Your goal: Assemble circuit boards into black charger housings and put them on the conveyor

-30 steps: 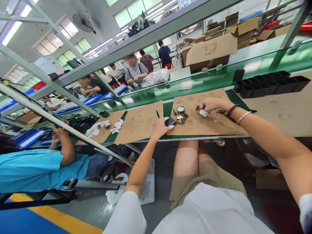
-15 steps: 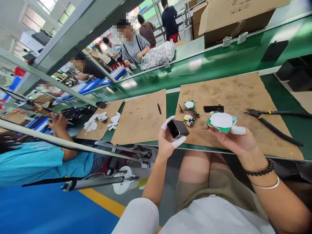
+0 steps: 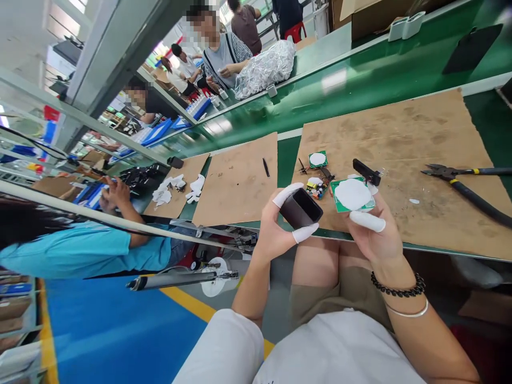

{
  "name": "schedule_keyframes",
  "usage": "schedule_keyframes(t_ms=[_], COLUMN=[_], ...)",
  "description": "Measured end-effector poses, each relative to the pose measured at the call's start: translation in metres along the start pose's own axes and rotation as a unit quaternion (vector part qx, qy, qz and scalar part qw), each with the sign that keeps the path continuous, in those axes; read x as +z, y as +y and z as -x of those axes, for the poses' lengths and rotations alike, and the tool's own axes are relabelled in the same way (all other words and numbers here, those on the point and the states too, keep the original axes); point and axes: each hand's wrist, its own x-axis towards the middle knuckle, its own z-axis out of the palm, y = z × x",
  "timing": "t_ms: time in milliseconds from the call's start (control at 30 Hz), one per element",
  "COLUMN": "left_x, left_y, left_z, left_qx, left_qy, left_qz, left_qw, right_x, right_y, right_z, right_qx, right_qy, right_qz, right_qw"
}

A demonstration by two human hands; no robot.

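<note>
My left hand [image 3: 274, 229], with white finger cots on thumb and finger, is closed around a black open-ended housing [image 3: 301, 210]. Its dark opening faces up and to the right. In my right hand [image 3: 382, 237] is a green circuit board [image 3: 354, 195] topped by a round white pad, the thumb along its near edge. Just behind the board, a black end piece [image 3: 365, 172] with thin metal prongs stands tilted at my right fingertips, seemingly gripped there. Beyond the housing, a small board with wires and components [image 3: 316, 186] lies next to another green board with a white pad [image 3: 318, 159].
Black-handled pliers [image 3: 450, 173] lie on the right of the cardboard mat [image 3: 424, 138]. A small black stick [image 3: 266, 167] rests on the middle cardboard. Behind runs a green conveyor belt [image 3: 316, 104] with a plastic-wrapped bundle [image 3: 268, 69]. A co-worker in a blue shirt [image 3: 72, 248] sits left.
The black end piece, lying flat on the cardboard before, is now raised and tilted at my right fingertips. My right hand has moved left with the board, closer to the housing; the housing has turned.
</note>
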Motion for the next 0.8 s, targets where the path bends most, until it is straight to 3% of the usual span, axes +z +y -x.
schedule_keyframes(t_ms=[100,200,400,600,800], left_x=[-0.007,-0.016,-0.033,-0.034,-0.022], left_y=[0.006,0.01,0.014,0.016,0.014], left_z=[-0.002,-0.006,-0.015,-0.023,-0.026], left_qx=[-0.001,0.012,0.047,0.03,-0.019], left_qy=[-0.064,-0.088,-0.125,-0.159,-0.136], left_qz=[0.059,0.098,0.117,0.141,0.155], left_qw=[0.996,0.991,0.984,0.977,0.978], right_x=[0.013,0.025,0.029,0.025,0.018], right_y=[-0.009,-0.016,-0.022,-0.026,-0.043], right_z=[0.007,0.014,0.018,0.025,0.041], right_qx=[-0.094,-0.189,-0.279,-0.272,-0.133], right_qy=[-0.067,-0.119,-0.156,-0.162,-0.156], right_qz=[0.055,0.099,0.185,0.223,0.228], right_qw=[0.992,0.97,0.929,0.922,0.952])
